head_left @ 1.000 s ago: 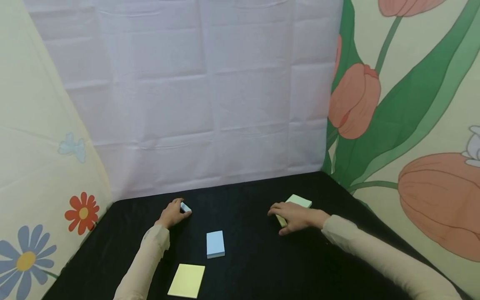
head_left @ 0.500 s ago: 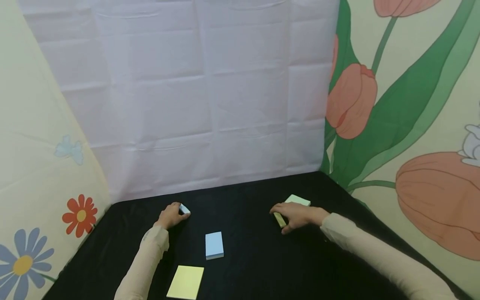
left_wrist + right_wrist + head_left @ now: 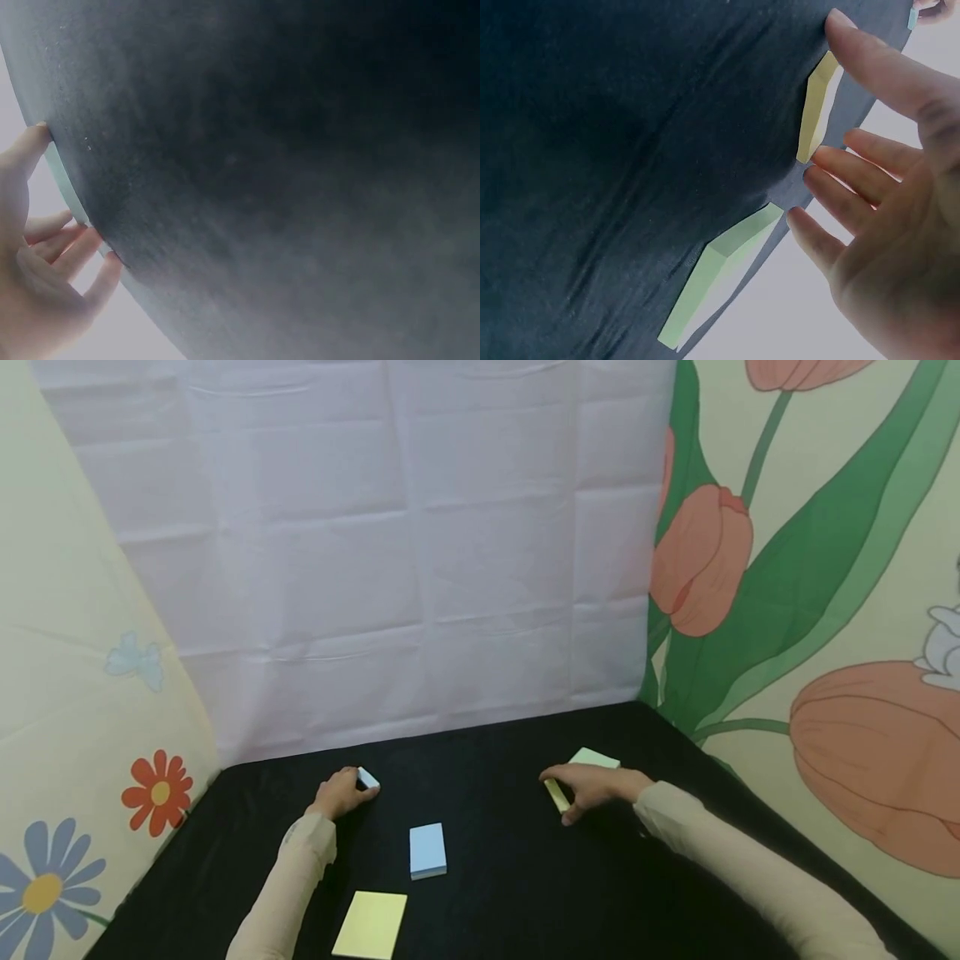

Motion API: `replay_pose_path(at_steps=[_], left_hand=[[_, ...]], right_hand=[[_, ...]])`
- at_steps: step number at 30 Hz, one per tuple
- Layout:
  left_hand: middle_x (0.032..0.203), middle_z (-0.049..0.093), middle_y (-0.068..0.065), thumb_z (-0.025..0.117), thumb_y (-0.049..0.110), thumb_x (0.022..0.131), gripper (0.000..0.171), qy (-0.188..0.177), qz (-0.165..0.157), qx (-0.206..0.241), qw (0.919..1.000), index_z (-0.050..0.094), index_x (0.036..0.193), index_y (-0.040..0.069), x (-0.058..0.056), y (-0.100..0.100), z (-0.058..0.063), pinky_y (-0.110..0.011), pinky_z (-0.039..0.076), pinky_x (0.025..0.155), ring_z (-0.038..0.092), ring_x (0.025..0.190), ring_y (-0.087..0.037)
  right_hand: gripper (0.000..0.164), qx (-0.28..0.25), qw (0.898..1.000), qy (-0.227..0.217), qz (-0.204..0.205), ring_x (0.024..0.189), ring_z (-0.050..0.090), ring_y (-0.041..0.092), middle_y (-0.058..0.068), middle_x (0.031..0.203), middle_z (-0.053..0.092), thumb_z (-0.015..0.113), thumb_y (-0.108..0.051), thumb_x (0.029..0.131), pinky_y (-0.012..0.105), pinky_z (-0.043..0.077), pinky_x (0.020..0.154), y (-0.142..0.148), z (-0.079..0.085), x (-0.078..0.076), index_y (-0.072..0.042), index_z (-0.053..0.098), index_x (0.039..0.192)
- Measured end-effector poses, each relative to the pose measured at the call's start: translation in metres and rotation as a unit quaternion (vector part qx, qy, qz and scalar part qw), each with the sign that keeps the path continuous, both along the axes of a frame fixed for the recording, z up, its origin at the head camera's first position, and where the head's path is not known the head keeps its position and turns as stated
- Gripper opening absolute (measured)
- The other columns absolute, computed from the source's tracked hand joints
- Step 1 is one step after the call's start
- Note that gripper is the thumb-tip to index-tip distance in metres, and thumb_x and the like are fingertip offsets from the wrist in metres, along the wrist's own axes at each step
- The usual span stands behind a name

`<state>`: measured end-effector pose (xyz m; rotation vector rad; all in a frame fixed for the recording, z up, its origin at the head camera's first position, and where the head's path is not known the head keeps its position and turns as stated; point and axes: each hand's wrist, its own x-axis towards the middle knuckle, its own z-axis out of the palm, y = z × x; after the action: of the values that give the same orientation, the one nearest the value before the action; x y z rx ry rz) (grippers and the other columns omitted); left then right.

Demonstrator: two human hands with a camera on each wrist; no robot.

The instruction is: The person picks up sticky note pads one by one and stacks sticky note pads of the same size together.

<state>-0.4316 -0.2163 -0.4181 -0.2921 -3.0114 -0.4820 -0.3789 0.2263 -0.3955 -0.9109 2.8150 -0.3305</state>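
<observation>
On the far left of the black table, my left hand [image 3: 339, 793] holds a small light-blue sticky-note pad [image 3: 367, 777] between thumb and fingers. The left wrist view shows the pad's pale edge [image 3: 66, 180] between the thumb and the fingertips. My right hand [image 3: 596, 783] spans a narrow yellow sticky-note pad [image 3: 557, 795] on the right side. In the right wrist view its fingers are loosely extended. The thumb tip is a little beyond one end of the yellow pad [image 3: 817, 109], with fingertips right at the other end. Beyond this hand lies a light-green pad [image 3: 595, 758].
A larger light-blue pad [image 3: 427, 850] lies near the middle of the black table [image 3: 495, 893]. Closer to the front sits a square yellow pad [image 3: 371, 924]. A white cloth [image 3: 390, 552] hangs behind the table, with flower-printed cloths [image 3: 720, 560] at the sides.
The right hand has shifted slightly around the yellow pad, baring more of it. The left hand stays at its light-blue pad. The head view has drifted a little.
</observation>
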Motion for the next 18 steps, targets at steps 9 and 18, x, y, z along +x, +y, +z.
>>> replay_pose_path(at_steps=[9,18], left_hand=[[0.099,0.053,-0.015,0.062,0.035,0.081,0.05,-0.012,0.009,0.008,0.9999,0.051,0.109,-0.005,-0.0018,-0.0004,0.0002,-0.048,0.037,0.08,0.047,0.08,-0.026],[0.095,0.054,-0.013,0.063,0.035,0.08,0.046,-0.015,0.013,0.015,0.9997,0.053,0.104,-0.004,-0.0025,-0.0004,-0.0012,-0.048,0.036,0.079,0.047,0.078,-0.025]], right_hand=[[0.081,-0.022,0.999,-0.025,-0.006,0.108,0.044,0.019,0.006,0.126,0.042,0.077,-0.034,0.065,0.038,0.036,0.086,0.0001,-0.0027,-0.0029,-0.007,0.038,0.131],[0.079,-0.03,0.998,-0.047,-0.007,0.103,0.044,0.017,0.006,0.125,0.042,0.078,-0.03,0.065,0.036,0.036,0.082,-0.0001,-0.0011,-0.0027,-0.008,0.039,0.131]])
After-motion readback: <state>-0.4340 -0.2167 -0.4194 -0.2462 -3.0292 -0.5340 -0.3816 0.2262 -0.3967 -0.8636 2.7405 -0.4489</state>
